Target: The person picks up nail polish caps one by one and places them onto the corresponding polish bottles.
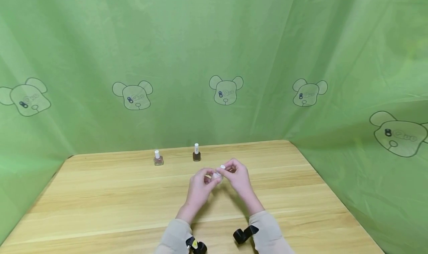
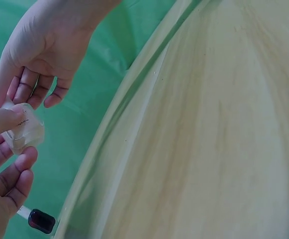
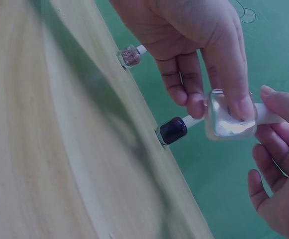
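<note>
A clear nail polish bottle point(image 1: 217, 176) with whitish contents is held above the table, between both hands. My left hand point(image 1: 198, 189) grips its glass body, the thumb pressed on the flat face, as the right wrist view shows. At the other end my right hand point(image 1: 240, 179) pinches the white cap point(image 3: 267, 114) between thumb and fingers. The cap is at the bottle's neck; whether it is loose I cannot tell. Beyond the hands stand a dark nail polish bottle point(image 1: 196, 156) and a pinkish glitter one point(image 1: 158, 160), both upright with white caps.
The wooden table point(image 1: 117, 202) reaches back to a green curtain point(image 1: 180, 42) printed with bear heads, which also hangs along both sides. Black wrist-worn devices point(image 1: 245, 234) sit at both cuffs.
</note>
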`<action>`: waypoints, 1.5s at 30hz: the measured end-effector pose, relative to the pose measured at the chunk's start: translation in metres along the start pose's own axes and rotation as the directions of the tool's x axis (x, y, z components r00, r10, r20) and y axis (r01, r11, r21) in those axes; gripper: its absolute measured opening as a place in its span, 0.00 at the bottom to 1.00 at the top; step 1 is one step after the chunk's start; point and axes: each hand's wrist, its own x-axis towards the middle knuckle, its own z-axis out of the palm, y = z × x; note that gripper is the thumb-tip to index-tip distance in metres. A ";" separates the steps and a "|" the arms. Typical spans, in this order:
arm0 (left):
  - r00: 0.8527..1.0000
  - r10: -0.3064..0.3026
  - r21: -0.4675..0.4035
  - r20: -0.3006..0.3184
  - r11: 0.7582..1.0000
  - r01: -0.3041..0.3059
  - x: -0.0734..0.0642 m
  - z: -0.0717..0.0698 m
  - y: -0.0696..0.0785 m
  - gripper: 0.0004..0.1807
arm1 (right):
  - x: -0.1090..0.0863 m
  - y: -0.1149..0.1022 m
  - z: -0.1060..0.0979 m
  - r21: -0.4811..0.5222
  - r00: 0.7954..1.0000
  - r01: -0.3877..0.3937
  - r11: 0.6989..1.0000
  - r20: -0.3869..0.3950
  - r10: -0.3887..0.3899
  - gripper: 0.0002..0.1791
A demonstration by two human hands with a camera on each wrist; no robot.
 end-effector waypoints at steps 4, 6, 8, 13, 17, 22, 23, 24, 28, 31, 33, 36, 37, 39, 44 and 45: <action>1.000 0.013 0.007 -0.009 1.000 -0.013 0.000 0.001 0.000 0.15 | -0.004 -0.010 0.000 0.002 1.000 -0.013 1.000 -0.008 0.013 0.13; 1.000 0.013 0.005 -0.015 1.000 -0.013 0.000 0.001 0.001 0.15 | -0.003 -0.010 -0.001 -0.001 1.000 -0.013 1.000 0.001 0.013 0.12; 1.000 0.010 -0.003 -0.018 1.000 -0.010 0.000 0.001 0.001 0.16 | -0.003 -0.011 -0.002 0.008 1.000 -0.012 1.000 0.023 0.012 0.12; 1.000 0.007 -0.013 -0.030 1.000 -0.007 0.001 0.000 0.001 0.17 | 0.000 0.000 -0.006 0.080 0.994 0.012 0.997 0.107 -0.021 0.19; 0.999 0.011 -0.010 -0.039 1.000 -0.011 0.001 -0.001 0.001 0.16 | 0.001 0.002 -0.012 0.096 0.982 0.036 0.995 0.183 -0.053 0.20; 0.999 -0.002 -0.024 -0.036 1.000 0.001 0.001 -0.001 0.002 0.16 | 0.003 0.003 -0.016 0.066 0.964 0.037 0.997 0.261 -0.053 0.21; 0.999 -0.002 -0.027 -0.035 1.000 0.001 0.001 -0.001 0.002 0.16 | 0.003 0.004 -0.016 0.056 0.960 0.042 0.998 0.275 -0.056 0.21; 0.999 -0.004 -0.028 -0.035 1.000 0.003 0.001 -0.001 0.002 0.16 | 0.003 0.004 -0.016 0.042 0.958 0.045 0.998 0.281 -0.055 0.21; 0.999 0.005 -0.022 -0.040 1.000 -0.006 0.001 -0.001 0.001 0.16 | 0.003 0.004 -0.015 0.011 0.959 0.057 0.998 0.279 -0.058 0.19; 0.999 0.014 -0.016 -0.045 1.000 -0.014 0.001 -0.001 -0.001 0.16 | 0.002 0.003 -0.015 -0.001 0.965 0.054 0.999 0.258 -0.052 0.17; 0.999 0.015 -0.014 -0.046 1.000 -0.016 0.001 -0.001 -0.001 0.15 | 0.002 0.001 -0.015 -0.012 0.969 0.053 0.999 0.243 -0.049 0.16; 0.999 0.027 -0.012 -0.045 1.000 -0.027 0.001 0.000 -0.002 0.15 | 0.002 0.000 -0.014 -0.032 0.976 0.054 0.998 0.214 -0.046 0.15; 0.999 0.027 -0.010 -0.045 1.000 -0.027 0.001 0.000 -0.002 0.15 | 0.002 0.000 -0.014 -0.038 0.979 0.053 0.998 0.201 -0.044 0.15; 0.999 0.026 -0.005 -0.042 1.000 -0.026 0.001 0.000 -0.002 0.15 | 0.002 -0.001 -0.014 -0.044 0.984 0.051 0.998 0.172 -0.042 0.14; 0.999 0.024 0.000 -0.031 1.000 -0.024 0.000 0.000 -0.001 0.16 | 0.001 -0.002 -0.011 -0.049 0.996 0.038 0.998 0.085 -0.034 0.11; 0.999 0.026 0.001 -0.029 1.000 -0.026 0.000 0.000 -0.001 0.16 | 0.001 -0.001 -0.010 -0.047 0.997 0.039 0.998 0.066 -0.036 0.11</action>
